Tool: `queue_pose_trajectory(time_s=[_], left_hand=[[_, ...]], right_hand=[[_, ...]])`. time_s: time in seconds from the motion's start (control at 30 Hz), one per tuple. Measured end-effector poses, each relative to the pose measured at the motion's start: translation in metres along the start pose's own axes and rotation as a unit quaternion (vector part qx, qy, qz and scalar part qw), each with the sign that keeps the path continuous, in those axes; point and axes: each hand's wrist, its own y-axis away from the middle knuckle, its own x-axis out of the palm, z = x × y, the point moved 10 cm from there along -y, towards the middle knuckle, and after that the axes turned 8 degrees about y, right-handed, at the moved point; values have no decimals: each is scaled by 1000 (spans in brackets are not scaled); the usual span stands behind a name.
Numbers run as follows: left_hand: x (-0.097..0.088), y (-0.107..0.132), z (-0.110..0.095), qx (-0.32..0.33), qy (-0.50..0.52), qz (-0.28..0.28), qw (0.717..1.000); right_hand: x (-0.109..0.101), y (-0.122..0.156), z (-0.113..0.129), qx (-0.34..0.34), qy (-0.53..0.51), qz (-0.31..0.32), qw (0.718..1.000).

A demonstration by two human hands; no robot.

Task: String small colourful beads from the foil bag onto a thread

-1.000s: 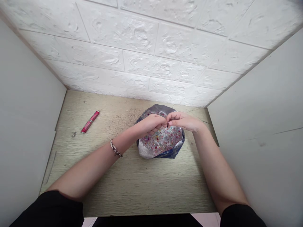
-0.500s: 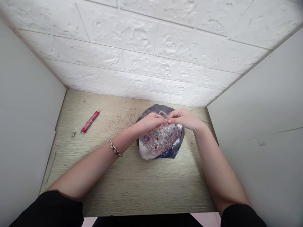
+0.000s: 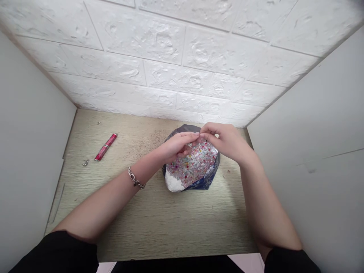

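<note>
An open dark foil bag (image 3: 209,179) full of small pink, red and clear beads (image 3: 193,167) stands on the wooden desk (image 3: 159,220). Both my hands hover just above the bag's mouth, fingertips meeting. My left hand (image 3: 176,146), with a chain bracelet (image 3: 135,179) on its wrist, is curled with thumb and fingers pinched. My right hand (image 3: 227,142) is pinched too, its fingertips against the left ones. Whatever sits between the fingertips is too small to make out.
A red tube (image 3: 105,146) lies at the left of the desk, with a small metal clasp (image 3: 85,163) beside it and another tiny metal bit (image 3: 98,123) further back. White panels wall the desk on the left and right; a white brick-pattern wall closes the back.
Both hands have lifted slightly and shifted toward the back of the bag, staying pinched together. The right hand has turned so its back faces me more.
</note>
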Motion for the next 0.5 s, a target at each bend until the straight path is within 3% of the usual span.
queue_pose_trajectory(time_s=[0.13, 0.27, 0.33, 0.43, 0.47, 0.5], left_hand=[[4, 3, -4, 6, -2, 3, 1000], [8, 5, -4, -5, -70, 20, 997], [10, 5, -6, -5, -105, 31, 994], [15, 9, -13, 6, -159, 52, 986], [17, 11, -18, 15, -184, 58, 981], [19, 13, -23, 27, -213, 63, 975]], right_hand=[[-26, 6, -2, 14, -79, -101, 992], [-55, 17, 1, 15, -195, -201, 960], [-73, 26, 4, 8, -257, -254, 933], [-113, 52, 1, -39, -341, -370, 863], [-125, 61, -3, -44, -348, -396, 849], [-133, 68, -9, -32, -336, -402, 851]])
